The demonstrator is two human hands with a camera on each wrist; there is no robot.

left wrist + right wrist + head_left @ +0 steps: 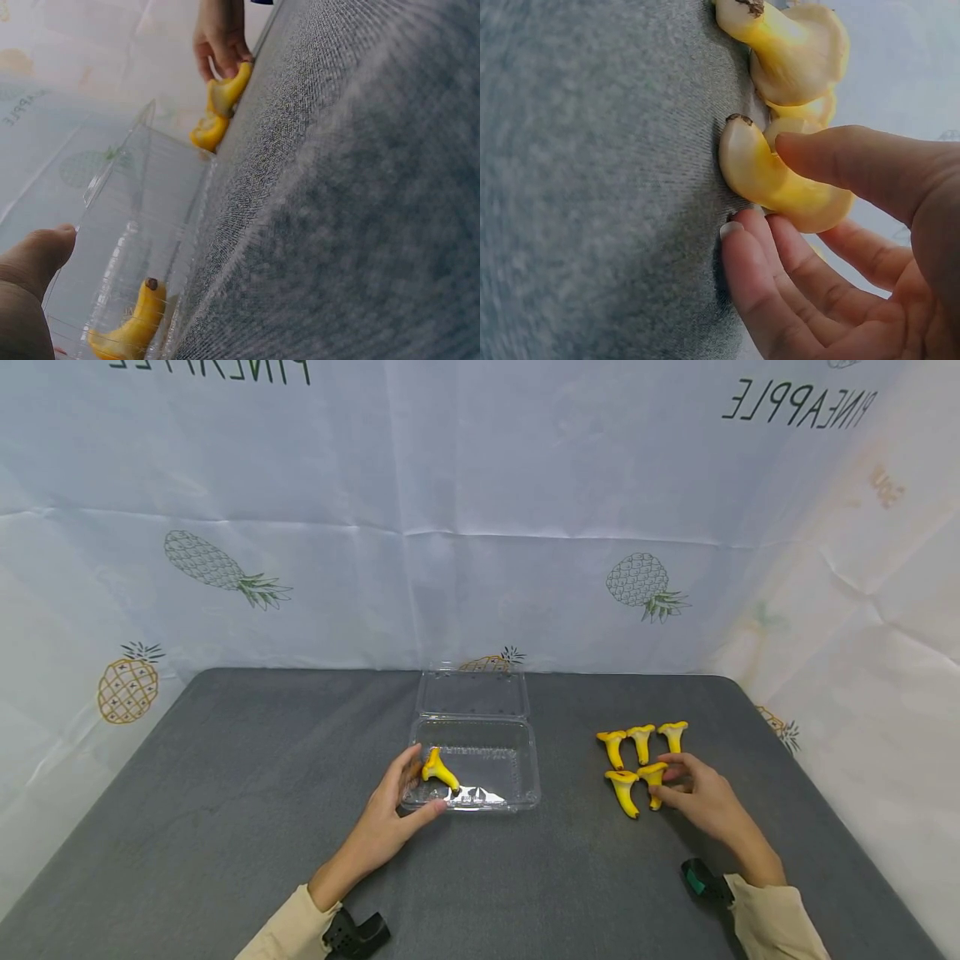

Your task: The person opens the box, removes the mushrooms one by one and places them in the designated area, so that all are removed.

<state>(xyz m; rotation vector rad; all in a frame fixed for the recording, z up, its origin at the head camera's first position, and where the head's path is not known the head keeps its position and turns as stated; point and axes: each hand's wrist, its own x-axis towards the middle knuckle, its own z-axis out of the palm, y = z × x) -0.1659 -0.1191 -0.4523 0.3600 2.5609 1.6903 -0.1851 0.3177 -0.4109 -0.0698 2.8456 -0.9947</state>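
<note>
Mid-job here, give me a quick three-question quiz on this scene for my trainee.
1. How many yellow mushrooms lie on the grey table outside the clear box?
2. True or false: the clear box's lid is shut.
3. Which hand touches a mushroom in the group on the table: A) left hand B) right hand?

Key
1. Five; a sixth mushroom is inside the box.
2. False; the lid stands open at the back.
3. B; its fingers and thumb close round one mushroom, while the left hand rests at the box's edge.

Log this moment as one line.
left hand: steadies clear box | box: one mushroom inside | right hand: pinches mushroom on mat
</note>
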